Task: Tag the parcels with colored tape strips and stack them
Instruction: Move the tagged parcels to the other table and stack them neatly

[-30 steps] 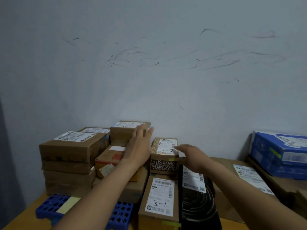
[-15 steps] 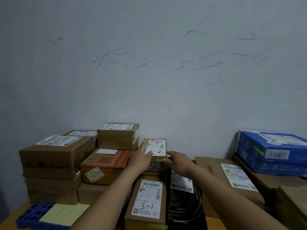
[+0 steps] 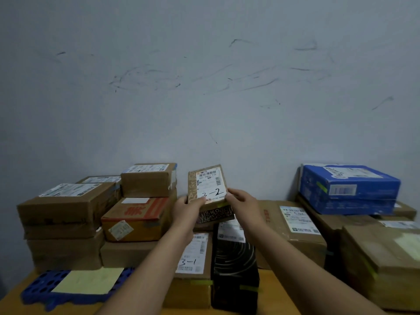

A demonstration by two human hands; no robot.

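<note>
Parcel "3-2" (image 3: 210, 186); tilted, long axis toward wall; both hands (image 3: 189, 206) (image 3: 242, 202) clamping near end

Two hands (image 3: 188, 209) (image 3: 243, 206), one blue box (image 3: 347, 189), one black box (image 3: 235, 269), one blue rack (image 3: 38, 292) — brown cartons roughly a dozen.

Above and beyond your fingers (image 3: 229, 193) you see a plain wall (image 3: 204, 64), pale grey-blue, filling the upper half of the view. Dark scuff marks (image 3: 193, 78) run across it in long, thin, mostly horizontal strokes; one short scratch (image 3: 213, 138) sits lower, just above your fingers. Light is dim and even, with no hard shadows. Below your fingers, at the near edge, you see the bench (image 3: 13, 305), an orange-brown wooden surface, bare only at the lower left corner and in a strip lower right.
</note>
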